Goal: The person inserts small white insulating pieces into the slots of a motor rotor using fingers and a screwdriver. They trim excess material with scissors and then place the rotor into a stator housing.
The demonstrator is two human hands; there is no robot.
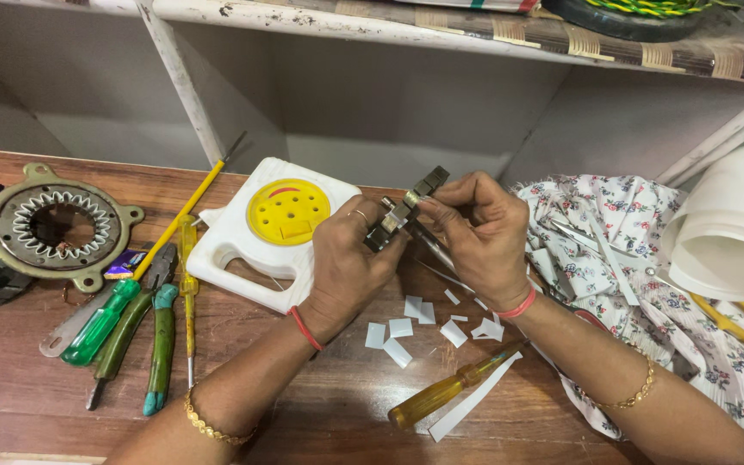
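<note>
Two hands: you hold a small dark metal core (404, 209) above the wooden bench (320, 405).
Head view, left hand (348, 263): fingers closed round the core's lower end.
Head view, right hand (478, 228): fingertips pinch its upper end.
Done: several white paper slips (406, 327) lie cut below your hands.
Left: I cannot tell how many slots are lined; judged mid-way.
Nearby: yellow-handled screwdriver (441, 394), pliers (135, 319), stator ring (53, 226).

A small dark slotted metal core (404, 209) tilts, raised above the table.

Left hand (344, 265): finger ring, red wrist thread, gold bangle. Right hand (478, 237): red wrist thread, gold bracelet. Forearms bare.
</note>
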